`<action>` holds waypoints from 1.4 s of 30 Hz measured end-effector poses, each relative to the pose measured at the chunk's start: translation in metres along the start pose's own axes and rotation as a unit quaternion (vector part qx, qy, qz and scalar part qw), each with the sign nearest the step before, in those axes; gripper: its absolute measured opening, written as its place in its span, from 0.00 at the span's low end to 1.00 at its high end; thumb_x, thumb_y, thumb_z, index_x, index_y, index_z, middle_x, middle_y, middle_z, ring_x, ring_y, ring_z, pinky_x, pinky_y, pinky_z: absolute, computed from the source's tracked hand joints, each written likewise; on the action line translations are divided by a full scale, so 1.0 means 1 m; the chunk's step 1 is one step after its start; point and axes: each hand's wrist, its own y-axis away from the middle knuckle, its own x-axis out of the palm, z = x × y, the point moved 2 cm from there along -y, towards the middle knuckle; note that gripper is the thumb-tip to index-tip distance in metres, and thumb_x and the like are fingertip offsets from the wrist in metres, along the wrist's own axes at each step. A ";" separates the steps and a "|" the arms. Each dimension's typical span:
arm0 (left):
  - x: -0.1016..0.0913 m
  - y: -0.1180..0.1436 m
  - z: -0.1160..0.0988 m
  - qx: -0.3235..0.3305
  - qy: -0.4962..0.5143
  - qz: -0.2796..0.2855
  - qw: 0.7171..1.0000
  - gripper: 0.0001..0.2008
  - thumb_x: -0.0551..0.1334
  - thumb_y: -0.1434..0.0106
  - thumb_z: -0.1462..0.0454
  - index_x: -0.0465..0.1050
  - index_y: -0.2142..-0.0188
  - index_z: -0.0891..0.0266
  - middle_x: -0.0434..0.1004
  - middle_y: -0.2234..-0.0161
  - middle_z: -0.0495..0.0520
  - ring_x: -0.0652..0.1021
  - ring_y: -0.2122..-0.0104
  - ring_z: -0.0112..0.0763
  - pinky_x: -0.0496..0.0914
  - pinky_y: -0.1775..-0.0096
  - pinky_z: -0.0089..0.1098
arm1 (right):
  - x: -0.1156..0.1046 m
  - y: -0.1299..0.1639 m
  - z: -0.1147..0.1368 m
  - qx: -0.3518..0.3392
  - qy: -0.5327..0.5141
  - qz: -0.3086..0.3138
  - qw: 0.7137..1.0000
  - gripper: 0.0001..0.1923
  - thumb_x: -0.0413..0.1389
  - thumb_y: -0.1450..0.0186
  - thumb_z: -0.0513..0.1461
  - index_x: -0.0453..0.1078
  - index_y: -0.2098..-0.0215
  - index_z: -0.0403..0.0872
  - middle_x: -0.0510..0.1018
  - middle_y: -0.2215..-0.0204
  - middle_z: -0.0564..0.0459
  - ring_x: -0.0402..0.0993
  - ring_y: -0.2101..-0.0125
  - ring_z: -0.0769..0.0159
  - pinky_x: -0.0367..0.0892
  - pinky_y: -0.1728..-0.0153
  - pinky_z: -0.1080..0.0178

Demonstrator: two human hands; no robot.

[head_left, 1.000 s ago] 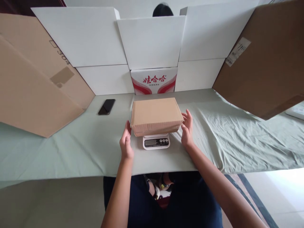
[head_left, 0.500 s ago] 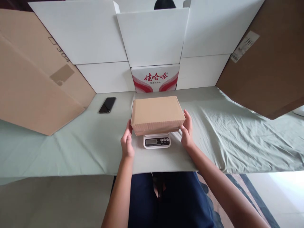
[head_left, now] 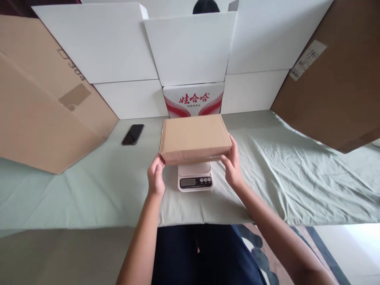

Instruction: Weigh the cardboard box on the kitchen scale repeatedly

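Cardboard box [head_left: 194, 136] between both hands' grip, just above white scale [head_left: 195, 177].

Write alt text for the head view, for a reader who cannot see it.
Both hands, left hand and right hand, grip the ends of a closed brown box above a small white scale on a pale green cloth. A black phone lies to the left.

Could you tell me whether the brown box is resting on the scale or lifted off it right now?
Lifted off. The brown box is held between the left hand and right hand, and the scale platform shows bare beneath it.
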 end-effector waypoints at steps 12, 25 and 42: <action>0.029 -0.094 0.058 -0.027 -0.006 0.002 1.000 0.38 0.61 0.38 0.34 0.78 0.44 0.61 0.80 0.40 0.69 0.77 0.36 0.51 0.72 0.38 0.45 | 0.031 -0.079 -0.088 0.032 -0.078 -0.042 0.996 0.42 0.55 0.37 0.61 0.54 0.31 0.55 0.64 0.30 0.44 0.64 0.33 0.44 0.57 0.29 0.37; 0.009 -0.108 0.070 -0.049 0.007 -0.069 0.996 0.41 0.61 0.37 0.35 0.74 0.36 0.59 0.67 0.29 0.68 0.67 0.29 0.49 0.64 0.31 0.45 | 0.010 -0.083 -0.124 0.127 -0.111 -0.121 0.978 0.38 0.53 0.36 0.53 0.53 0.30 0.59 0.63 0.30 0.49 0.59 0.28 0.55 0.52 0.26 0.42; 0.028 -0.096 0.054 0.008 -0.021 0.014 1.000 0.36 0.58 0.36 0.33 0.79 0.52 0.62 0.84 0.49 0.66 0.81 0.43 0.50 0.74 0.43 0.42 | 0.023 -0.074 -0.073 -0.026 -0.055 -0.005 0.998 0.41 0.58 0.34 0.55 0.53 0.27 0.59 0.62 0.27 0.49 0.57 0.28 0.46 0.53 0.26 0.37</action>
